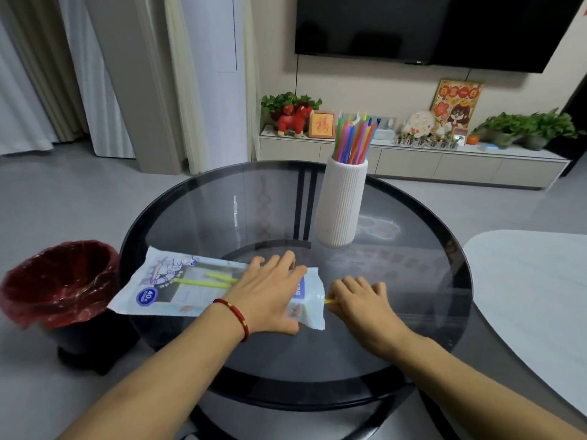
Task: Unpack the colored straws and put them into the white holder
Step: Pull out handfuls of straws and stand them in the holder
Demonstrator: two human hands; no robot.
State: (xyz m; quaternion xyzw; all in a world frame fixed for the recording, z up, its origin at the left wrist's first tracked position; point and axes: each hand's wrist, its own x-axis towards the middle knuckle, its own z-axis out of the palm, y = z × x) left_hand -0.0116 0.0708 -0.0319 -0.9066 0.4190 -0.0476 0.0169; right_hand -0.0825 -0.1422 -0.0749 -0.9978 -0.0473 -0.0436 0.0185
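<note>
The left hand [270, 293] presses flat on the straw bag [178, 287]. The right hand [359, 296] pinches a yellow straw [330, 301] at the bag's right mouth, its length lying left-right.

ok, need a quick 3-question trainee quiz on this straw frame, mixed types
1. True or false: the white holder already has straws in it.
2. Which hand pinches the yellow straw at the bag's open end? A) left B) right C) neither
3. Fill in: the left hand lies flat on the ___.

Key:
1. True. Many colored straws stand in it.
2. B. The right hand pinches the straw tip poking out of the bag.
3. Bag. It presses the package down on the glass table; two more yellow straws show through its window.
</note>
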